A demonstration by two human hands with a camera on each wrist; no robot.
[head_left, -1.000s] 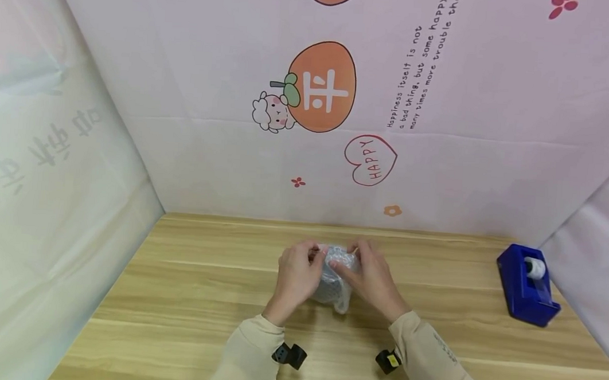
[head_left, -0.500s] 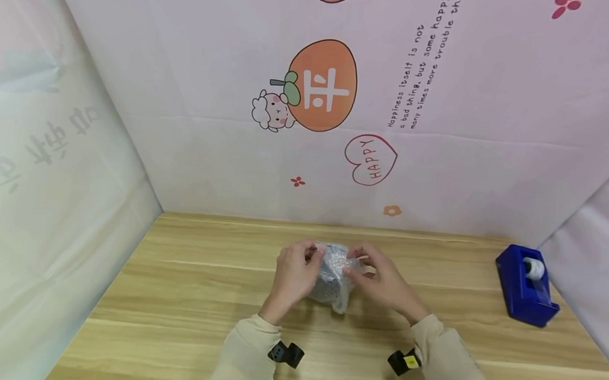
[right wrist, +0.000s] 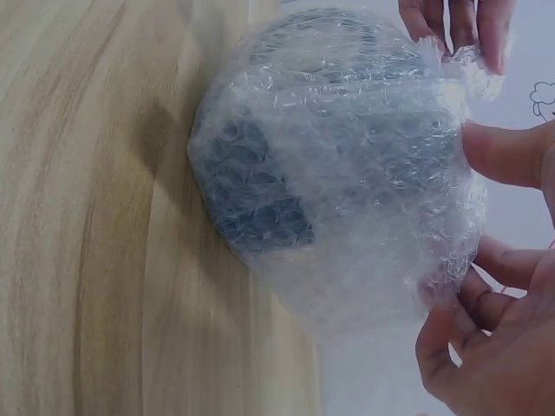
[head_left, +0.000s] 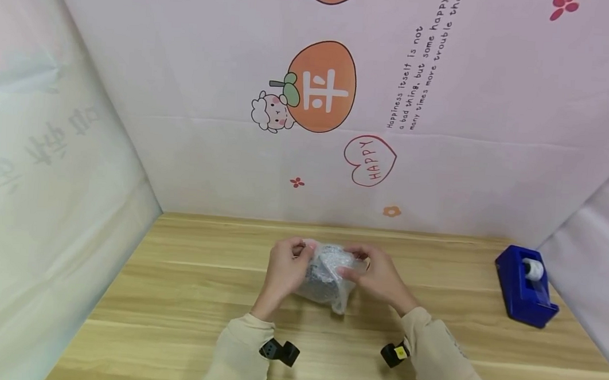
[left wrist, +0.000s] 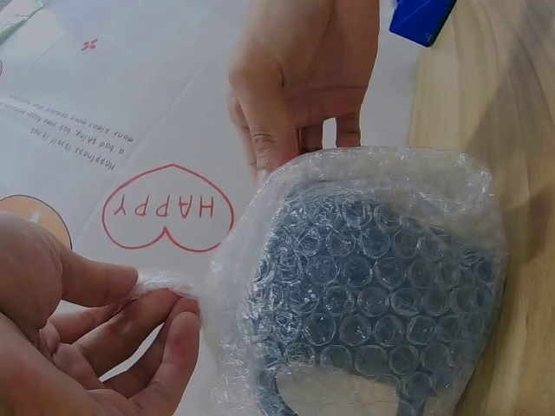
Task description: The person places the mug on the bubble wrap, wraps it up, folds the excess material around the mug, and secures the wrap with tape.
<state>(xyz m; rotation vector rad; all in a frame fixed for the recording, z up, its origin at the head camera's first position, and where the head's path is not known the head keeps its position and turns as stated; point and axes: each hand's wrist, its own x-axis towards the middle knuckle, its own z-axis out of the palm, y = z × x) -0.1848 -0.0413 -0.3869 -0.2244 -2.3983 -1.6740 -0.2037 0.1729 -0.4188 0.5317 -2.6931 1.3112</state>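
Observation:
A bluish-grey object (left wrist: 368, 247) is wrapped in clear bubble wrap (head_left: 325, 280); its kind is blurred by the bubbles. On the left, my left hand (head_left: 285, 266) pinches a gathered edge of the wrap between thumb and fingers, as the left wrist view shows. My right hand (head_left: 377, 274) grips the opposite side, thumb on the near face and fingers bent behind the edge. In the right wrist view, layers of wrap (right wrist: 381, 191) overlap across the object's side. A loose corner of the wrap hangs toward the table's front.
The bundle is low over a wooden table (head_left: 195, 299). A blue tape dispenser (head_left: 525, 287) with a white-cored roll stands at the right. Printed cloth walls (head_left: 223, 168) close off the back and both sides. A black wrist camera (head_left: 280, 351) sits at each cuff.
My left hand has shifted slightly left with its edge of wrap. My right hand moved right, then regripped the other side. More of the bundle shows between the hands.

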